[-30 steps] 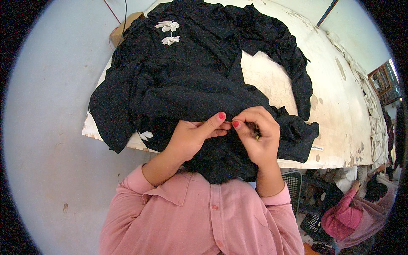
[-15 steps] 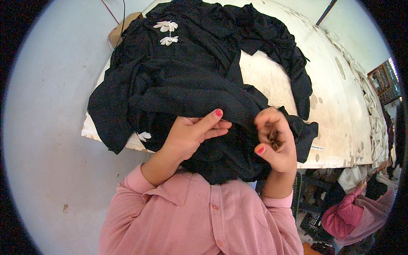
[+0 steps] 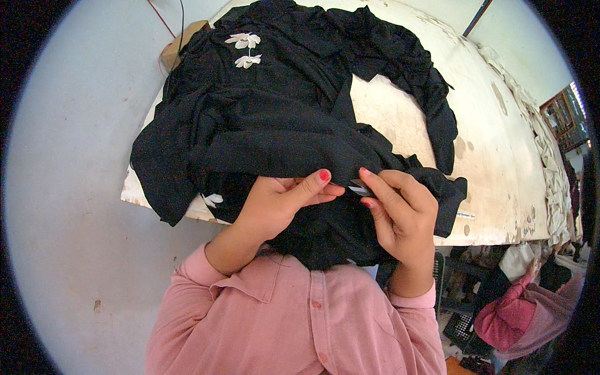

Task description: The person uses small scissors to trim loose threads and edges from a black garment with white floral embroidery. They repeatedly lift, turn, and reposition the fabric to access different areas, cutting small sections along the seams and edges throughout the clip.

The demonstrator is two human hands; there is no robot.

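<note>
A black garment (image 3: 269,147) with white flower patches (image 3: 244,40) lies bunched over the table edge and hangs down toward my shirt. My left hand (image 3: 278,203) pinches a fold of its cloth between thumb and fingers. Close to those fingertips on the right, my right hand (image 3: 406,209) grips small thread snips (image 3: 359,189) between thumb and fingers. Only the bright blade end shows; the rest is hidden in the hand. The blades are at the fabric, but I cannot tell whether they touch it. Another white flower patch (image 3: 212,200) shows left of my left wrist.
The worn, stained pale tabletop (image 3: 494,175) extends to the right, with crumpled white cloth (image 3: 553,181) along its far edge. A cardboard box (image 3: 187,44) stands behind the garment at the left. Another person in a pink sleeve (image 3: 509,315) is at lower right, near dark crates (image 3: 459,328).
My right hand has turned and moved slightly left, bringing the snips' blades out beside my left fingertips. My left hand has hardly moved and still pinches the cloth.
</note>
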